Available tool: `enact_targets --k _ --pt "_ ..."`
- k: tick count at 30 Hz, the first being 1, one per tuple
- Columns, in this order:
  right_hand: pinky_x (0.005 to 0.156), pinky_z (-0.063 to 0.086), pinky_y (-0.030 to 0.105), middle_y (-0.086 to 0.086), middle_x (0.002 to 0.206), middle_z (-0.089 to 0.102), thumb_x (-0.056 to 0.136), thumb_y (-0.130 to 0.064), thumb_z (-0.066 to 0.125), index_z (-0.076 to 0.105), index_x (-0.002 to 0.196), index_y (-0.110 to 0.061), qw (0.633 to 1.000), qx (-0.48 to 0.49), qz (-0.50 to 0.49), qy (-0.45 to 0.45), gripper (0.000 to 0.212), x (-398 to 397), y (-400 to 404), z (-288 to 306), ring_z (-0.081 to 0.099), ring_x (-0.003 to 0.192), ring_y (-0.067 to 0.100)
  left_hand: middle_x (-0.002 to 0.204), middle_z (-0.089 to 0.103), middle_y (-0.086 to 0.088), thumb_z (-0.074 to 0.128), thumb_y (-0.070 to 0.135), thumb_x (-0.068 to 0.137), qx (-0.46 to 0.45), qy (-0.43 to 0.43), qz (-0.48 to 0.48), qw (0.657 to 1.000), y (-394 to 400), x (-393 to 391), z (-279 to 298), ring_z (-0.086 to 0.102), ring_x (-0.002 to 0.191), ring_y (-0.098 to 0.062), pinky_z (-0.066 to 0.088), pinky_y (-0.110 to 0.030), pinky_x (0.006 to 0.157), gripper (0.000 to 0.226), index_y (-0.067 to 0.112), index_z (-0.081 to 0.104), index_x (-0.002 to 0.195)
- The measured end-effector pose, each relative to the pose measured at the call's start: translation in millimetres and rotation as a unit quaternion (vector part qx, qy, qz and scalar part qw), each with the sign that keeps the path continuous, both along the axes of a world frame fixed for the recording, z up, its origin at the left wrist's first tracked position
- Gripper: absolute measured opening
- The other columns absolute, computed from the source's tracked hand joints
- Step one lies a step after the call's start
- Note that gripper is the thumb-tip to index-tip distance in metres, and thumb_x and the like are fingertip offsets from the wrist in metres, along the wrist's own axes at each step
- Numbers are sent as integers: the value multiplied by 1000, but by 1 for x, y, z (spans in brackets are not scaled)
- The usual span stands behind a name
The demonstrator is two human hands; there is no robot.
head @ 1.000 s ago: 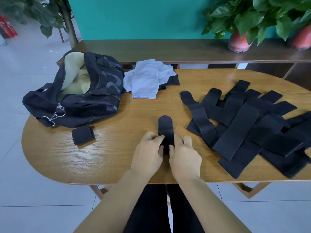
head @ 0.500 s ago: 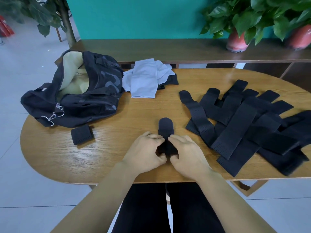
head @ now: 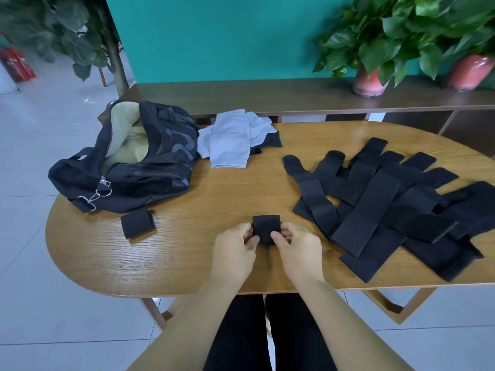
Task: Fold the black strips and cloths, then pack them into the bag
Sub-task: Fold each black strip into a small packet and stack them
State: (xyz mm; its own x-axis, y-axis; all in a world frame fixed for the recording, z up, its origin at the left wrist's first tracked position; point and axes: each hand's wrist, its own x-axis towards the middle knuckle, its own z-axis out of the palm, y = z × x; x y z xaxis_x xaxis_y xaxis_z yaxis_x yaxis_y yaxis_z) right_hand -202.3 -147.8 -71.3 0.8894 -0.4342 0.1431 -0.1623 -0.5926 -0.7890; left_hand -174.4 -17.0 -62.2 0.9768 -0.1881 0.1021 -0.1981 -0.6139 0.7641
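Fingers (head: 253, 240) of both hands pinch folded strip (head: 265, 226) on table (head: 187, 253).

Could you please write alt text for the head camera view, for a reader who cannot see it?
Both hands, left and right, pinch a folded black strip on a wooden table. An open black bag and another folded strip lie to the left, a pile of unfolded strips to the right, and pale cloths at the back.
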Motion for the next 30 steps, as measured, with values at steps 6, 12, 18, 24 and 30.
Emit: enact_targets --k 6,12,18,24,30 --pt "74 51 36 4 89 62 92 -22 63 69 97 -7 999 -37 -16 11 18 12 -1 -3 58 82 19 100 72 -4 65 20 91 8 3 59 998 -8 11 -4 66 93 -18 52 -31 83 23 9 67 111" --pt "67 46 28 1 92 63 94 -30 58 68 107 -14 995 -78 -35 44 22 21 0 -6 58 83 17 79 60 12 66 24 91 15 19 78 997 -11 18 -1 61 76 -10 44 -20 68 19 20 62 109" --pt "59 43 31 3 112 54 96 -22 55 57 113 -16 985 -170 -17 28 19 23 8 -1 60 75 26 87 60 10 58 31 95 101 19 27 994 -10 25 3 62 82 -14 52 -32 74 21 27 51 114" --pt "37 19 18 8 79 53 64 2 81 68 73 -10 966 -258 16 -10 21 25 10 -8 27 40 16 101 63 1 49 33 98 164 5 -19 986 -9 28 1 60 89 -19 52 -37 77 31 32 56 128" --pt "64 47 30 1 120 44 100 -26 45 59 123 -19 958 -262 61 97 27 16 3 8 55 86 21 116 59 -2 49 28 100 119 -21 -59 991 1 22 1 59 100 -19 49 -31 85 35 25 58 133"
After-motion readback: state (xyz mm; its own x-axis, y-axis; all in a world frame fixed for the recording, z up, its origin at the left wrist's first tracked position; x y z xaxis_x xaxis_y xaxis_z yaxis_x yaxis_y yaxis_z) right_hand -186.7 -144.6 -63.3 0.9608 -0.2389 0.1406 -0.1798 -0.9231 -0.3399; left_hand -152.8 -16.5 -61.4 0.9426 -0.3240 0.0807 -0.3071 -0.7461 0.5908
